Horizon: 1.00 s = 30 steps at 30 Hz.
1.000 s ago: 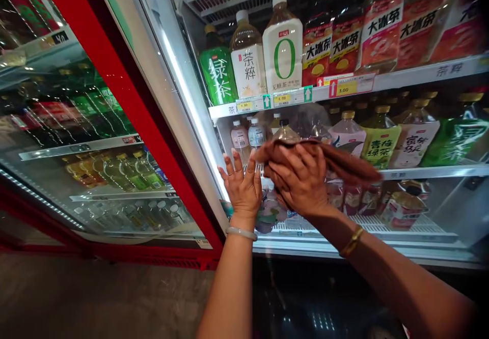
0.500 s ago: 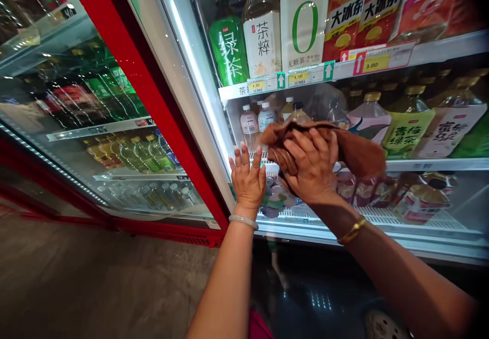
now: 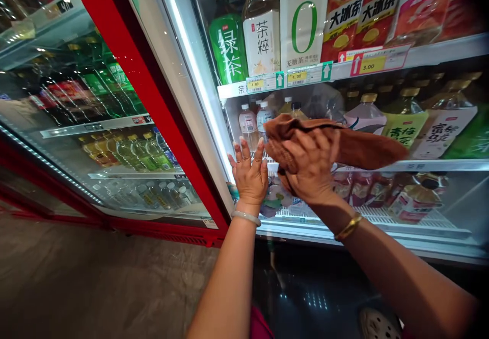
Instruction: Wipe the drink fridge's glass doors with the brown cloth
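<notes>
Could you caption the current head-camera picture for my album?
Right hand on a brown cloth, left hand spread open beside it, before shelves of drink bottles.

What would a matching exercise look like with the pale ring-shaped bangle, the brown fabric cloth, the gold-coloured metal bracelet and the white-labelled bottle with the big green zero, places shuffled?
Things:
1. pale ring-shaped bangle
2. brown fabric cloth
3. gold-coloured metal bracelet
4. white-labelled bottle with the big green zero

Places:
A. on the shelf with the yellow 3.00 price tag
B. around the wrist of the right hand
C. around the wrist of the left hand
D. under the right hand

Pairs: 1-C, 2-D, 3-B, 4-A.
</notes>
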Each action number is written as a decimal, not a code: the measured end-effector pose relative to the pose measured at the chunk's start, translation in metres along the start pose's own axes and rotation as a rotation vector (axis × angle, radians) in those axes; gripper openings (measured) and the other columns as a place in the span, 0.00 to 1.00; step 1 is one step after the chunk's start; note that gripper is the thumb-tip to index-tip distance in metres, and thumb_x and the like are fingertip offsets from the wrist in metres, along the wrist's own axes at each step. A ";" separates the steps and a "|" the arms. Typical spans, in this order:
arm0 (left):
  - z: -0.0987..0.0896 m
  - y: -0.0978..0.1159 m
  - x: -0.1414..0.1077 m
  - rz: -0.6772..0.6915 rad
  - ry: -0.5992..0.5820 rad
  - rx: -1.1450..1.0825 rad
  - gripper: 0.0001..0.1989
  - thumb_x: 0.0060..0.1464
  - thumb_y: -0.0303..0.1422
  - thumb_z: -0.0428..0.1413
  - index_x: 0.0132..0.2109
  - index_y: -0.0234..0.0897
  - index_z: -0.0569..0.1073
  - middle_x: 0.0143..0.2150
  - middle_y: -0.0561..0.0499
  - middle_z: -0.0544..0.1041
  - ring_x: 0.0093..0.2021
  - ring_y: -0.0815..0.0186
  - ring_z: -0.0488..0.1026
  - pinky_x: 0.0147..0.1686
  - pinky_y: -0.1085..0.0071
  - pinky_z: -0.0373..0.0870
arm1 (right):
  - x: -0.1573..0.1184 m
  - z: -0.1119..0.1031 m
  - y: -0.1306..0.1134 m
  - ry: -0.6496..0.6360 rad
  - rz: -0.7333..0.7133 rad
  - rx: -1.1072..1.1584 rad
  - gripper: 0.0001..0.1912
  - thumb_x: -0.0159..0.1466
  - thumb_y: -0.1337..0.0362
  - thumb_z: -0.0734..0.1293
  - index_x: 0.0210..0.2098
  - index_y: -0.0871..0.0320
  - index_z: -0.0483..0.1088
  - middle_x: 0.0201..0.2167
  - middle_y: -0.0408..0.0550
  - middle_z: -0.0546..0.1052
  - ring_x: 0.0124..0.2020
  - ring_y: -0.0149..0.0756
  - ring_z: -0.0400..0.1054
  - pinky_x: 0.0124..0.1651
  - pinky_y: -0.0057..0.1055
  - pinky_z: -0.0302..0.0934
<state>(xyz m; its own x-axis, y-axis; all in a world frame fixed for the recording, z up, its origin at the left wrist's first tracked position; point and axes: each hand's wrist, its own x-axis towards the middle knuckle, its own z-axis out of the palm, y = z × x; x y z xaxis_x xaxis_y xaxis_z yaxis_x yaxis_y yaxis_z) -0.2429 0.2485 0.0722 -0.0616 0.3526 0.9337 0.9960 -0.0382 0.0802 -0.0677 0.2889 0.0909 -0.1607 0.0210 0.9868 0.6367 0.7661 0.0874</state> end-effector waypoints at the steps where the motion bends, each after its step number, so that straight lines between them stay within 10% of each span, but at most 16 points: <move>1: 0.001 0.002 0.000 -0.009 0.004 -0.013 0.27 0.71 0.33 0.47 0.74 0.44 0.62 0.80 0.46 0.44 0.80 0.57 0.31 0.76 0.42 0.27 | -0.001 0.002 -0.001 -0.027 -0.061 0.008 0.24 0.67 0.58 0.70 0.61 0.50 0.70 0.62 0.50 0.74 0.71 0.52 0.57 0.78 0.62 0.37; 7: 0.008 0.021 -0.008 -0.019 -0.027 -0.043 0.30 0.68 0.31 0.51 0.75 0.39 0.60 0.80 0.43 0.46 0.80 0.57 0.31 0.78 0.45 0.30 | -0.037 -0.011 0.044 -0.167 -0.395 0.113 0.18 0.70 0.62 0.66 0.58 0.48 0.72 0.59 0.47 0.75 0.70 0.45 0.59 0.75 0.53 0.52; 14: 0.020 0.045 -0.008 0.052 -0.018 -0.071 0.30 0.64 0.28 0.51 0.72 0.32 0.65 0.77 0.39 0.56 0.81 0.56 0.36 0.78 0.46 0.30 | -0.019 -0.024 0.031 -0.120 -0.118 0.032 0.23 0.68 0.54 0.68 0.61 0.50 0.71 0.60 0.52 0.73 0.68 0.50 0.58 0.77 0.60 0.41; 30: 0.021 0.081 -0.005 0.043 -0.072 -0.099 0.34 0.66 0.27 0.49 0.77 0.35 0.54 0.79 0.41 0.48 0.80 0.57 0.34 0.78 0.47 0.29 | -0.042 -0.044 0.060 -0.129 -0.207 0.037 0.20 0.66 0.58 0.69 0.57 0.50 0.72 0.56 0.51 0.75 0.67 0.48 0.60 0.76 0.55 0.46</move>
<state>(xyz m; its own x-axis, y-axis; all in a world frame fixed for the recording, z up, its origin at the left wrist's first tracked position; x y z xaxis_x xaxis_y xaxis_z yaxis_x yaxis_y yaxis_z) -0.1604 0.2628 0.0668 -0.0104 0.4148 0.9099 0.9863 -0.1457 0.0776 0.0105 0.3057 0.0602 -0.3811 -0.0588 0.9227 0.5522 0.7859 0.2782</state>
